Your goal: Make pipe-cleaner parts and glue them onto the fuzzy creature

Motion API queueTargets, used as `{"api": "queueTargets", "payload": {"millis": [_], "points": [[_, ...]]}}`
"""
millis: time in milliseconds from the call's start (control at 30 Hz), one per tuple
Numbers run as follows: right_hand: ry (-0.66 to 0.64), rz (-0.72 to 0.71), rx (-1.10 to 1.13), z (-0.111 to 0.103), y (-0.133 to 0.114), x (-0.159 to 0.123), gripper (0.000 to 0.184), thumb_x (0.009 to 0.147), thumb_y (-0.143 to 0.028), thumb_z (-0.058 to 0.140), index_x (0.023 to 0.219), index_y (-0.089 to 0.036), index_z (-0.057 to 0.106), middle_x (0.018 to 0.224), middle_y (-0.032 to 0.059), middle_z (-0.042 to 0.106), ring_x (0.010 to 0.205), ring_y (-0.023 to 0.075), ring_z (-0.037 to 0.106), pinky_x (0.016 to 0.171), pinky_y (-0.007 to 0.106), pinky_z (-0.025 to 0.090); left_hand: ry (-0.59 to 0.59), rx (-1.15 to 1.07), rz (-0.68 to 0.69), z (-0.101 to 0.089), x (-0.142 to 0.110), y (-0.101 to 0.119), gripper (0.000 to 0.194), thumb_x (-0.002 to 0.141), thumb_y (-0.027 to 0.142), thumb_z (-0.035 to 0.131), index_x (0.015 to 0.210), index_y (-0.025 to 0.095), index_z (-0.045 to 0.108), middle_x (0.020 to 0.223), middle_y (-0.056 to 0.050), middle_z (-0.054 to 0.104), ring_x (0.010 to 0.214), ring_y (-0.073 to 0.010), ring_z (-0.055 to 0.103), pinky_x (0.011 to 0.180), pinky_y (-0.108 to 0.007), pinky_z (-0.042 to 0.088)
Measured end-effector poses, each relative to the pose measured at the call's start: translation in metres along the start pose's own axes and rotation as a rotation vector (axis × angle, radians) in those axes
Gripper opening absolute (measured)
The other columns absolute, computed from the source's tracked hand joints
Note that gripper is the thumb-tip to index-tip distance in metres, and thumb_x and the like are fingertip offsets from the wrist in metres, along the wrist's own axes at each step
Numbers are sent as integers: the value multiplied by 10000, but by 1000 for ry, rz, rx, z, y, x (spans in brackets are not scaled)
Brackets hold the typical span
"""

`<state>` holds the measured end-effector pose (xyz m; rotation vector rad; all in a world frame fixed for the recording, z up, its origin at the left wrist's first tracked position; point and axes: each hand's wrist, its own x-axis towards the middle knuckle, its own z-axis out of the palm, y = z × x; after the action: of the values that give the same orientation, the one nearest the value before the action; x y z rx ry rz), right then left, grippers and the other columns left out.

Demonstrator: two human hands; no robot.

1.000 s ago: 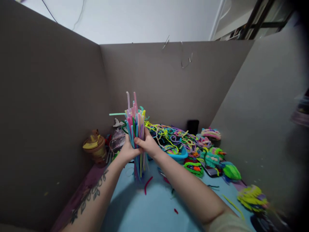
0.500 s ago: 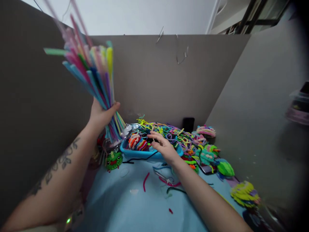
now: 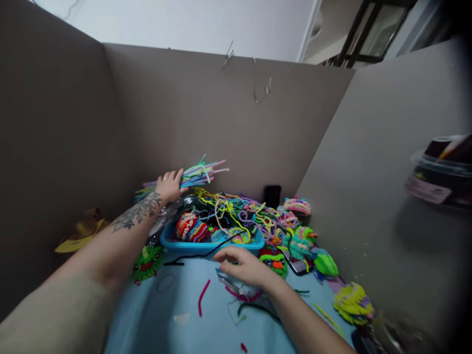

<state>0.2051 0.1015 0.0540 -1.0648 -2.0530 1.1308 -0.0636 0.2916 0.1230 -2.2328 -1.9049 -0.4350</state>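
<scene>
My left hand (image 3: 170,186) is at the back left, its fingers wrapped over a bundle of pipe cleaners (image 3: 199,173) in pastel blue, green, pink and purple. The bundle lies on its side near the back panel, and my palm hides its middle. My right hand (image 3: 241,265) hovers over the table just in front of a blue tray (image 3: 214,245). Its fingers are loosely bent, with the thumb apart and nothing between them. Just below it, partly covered, are scissors (image 3: 229,282) beside a crimson pipe cleaner. A long black pipe cleaner (image 3: 206,254) trails over the tray's front rim.
Tangled pipe cleaners (image 3: 236,209) heap over the tray, with a striped fuzzy piece (image 3: 193,230) inside. A green fuzzy figure (image 3: 148,262) sits left; several more line the right, including a yellow one (image 3: 354,303). Grey panels (image 3: 206,118) enclose the table. A phone (image 3: 272,195) leans behind.
My left hand has lowered the upright bundle, which now lies sideways behind the tray. My right hand has drawn back from over the tray toward the scissors. The view has shifted.
</scene>
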Motion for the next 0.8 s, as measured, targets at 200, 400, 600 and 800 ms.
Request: {"api": "queueTargets", "payload": {"millis": [200, 400, 600, 800], "points": [[-148, -58, -107, -2, -6, -2, 284, 758, -279, 638, 1035, -227, 672, 1021, 44, 683, 941, 201, 626, 834, 312, 478, -122, 12, -188, 58, -8, -24, 672, 853, 514, 343, 1389, 109, 326, 1401, -274, 374, 1282, -461, 313, 932, -617, 309], [386, 74, -275, -53, 20, 58, 440, 789, -361, 590, 1193, -189, 567, 1229, 109, 581, 1146, 257, 530, 969, 408, 401, -53, 18, -78, 38, -14, -18, 666, 873, 510, 314, 1400, 103, 296, 1464, -249, 267, 1329, -475, 193, 966, -634, 261], [202, 228, -544, -100, 53, 146, 1100, 546, -508, 767, 1413, -59, 262, 1478, 247, 229, 1384, 381, 123, 1084, 465, 213, -119, -5, 297, 36, -38, 10, 295, 819, 296, 509, 1094, 278, 616, 1395, -48, 436, 1365, -275, 239, 1098, -475, 174], [125, 215, -623, -66, 63, 168, 977, 603, -485, 740, 1393, -138, 282, 1336, 210, 465, 1219, 345, 450, 989, 455, 323, -201, 9, 190, 61, -23, -2, 408, 793, 263, 499, 1189, 300, 593, 1496, -96, 283, 1351, -424, 196, 968, -666, 241]]}}
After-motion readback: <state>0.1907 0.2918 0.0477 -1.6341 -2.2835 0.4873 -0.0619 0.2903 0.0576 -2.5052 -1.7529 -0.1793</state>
